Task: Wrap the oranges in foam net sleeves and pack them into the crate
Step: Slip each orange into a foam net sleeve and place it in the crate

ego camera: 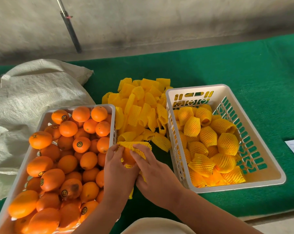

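At lower centre of the frame, an orange (128, 157) is sitting half-covered by a yellow foam net sleeve (137, 146). The left hand (118, 168) is cupping the fruit, fingers curled, while the right hand (150, 168) is pinching the sleeve's edge over it.

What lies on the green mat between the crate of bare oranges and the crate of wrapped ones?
In the head view, a loose pile of yellow foam net sleeves lies between the left crate and the right crate.
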Tool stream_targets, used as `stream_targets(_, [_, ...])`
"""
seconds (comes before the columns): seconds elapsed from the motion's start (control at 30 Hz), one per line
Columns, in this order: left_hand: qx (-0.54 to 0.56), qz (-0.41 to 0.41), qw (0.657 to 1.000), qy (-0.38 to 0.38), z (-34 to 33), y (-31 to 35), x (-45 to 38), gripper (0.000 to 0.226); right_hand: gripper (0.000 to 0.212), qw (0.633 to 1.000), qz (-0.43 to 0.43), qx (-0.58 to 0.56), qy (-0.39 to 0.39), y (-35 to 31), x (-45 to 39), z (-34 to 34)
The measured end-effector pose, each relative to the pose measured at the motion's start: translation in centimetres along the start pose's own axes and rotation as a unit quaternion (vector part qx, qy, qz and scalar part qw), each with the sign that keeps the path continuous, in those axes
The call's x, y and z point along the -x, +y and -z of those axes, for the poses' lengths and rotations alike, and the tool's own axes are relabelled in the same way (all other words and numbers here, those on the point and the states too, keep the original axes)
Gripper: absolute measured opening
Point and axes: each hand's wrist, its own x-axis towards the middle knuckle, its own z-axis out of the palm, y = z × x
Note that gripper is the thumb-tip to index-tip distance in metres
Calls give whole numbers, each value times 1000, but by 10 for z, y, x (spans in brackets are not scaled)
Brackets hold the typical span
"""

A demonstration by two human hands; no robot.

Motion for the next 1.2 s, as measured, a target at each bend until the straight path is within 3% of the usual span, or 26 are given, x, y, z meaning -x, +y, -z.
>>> stream_targets(0.17, [38, -36, 999, 7, 10, -7, -4, 57, 61, 999, 27, -26, 21, 1, 5, 15])
stream_targets(0.27, [29, -56, 998, 17, 17, -6, -5, 63, 63, 986, -56, -113, 108, 2, 3, 24])
stream_targets(0.33, [1, -71, 997, 20, 19, -4, -5, 65, 83, 972, -124, -144, 135, 4, -3, 28])
stream_targets(0.4, [-27, -91, 995, 17, 18, 0, -3, 65, 109, 965, -166, -169, 113, 3, -10, 30])
stream_targets(0.5, [-79, -126, 989, -4, 16, 7, 1, 61, 122, 963, -174, -196, 68, -4, -16, 27])
stream_targets(0.73, [-110, -138, 984, 12, 6, 20, 16, 83, 115, 957, -187, -192, 111, -13, -22, 14])
stream_targets(1.2, [-61, -135, 989, 0, 7, 21, 19, 82, 113, 950, -221, -161, 151, -10, -19, 12])
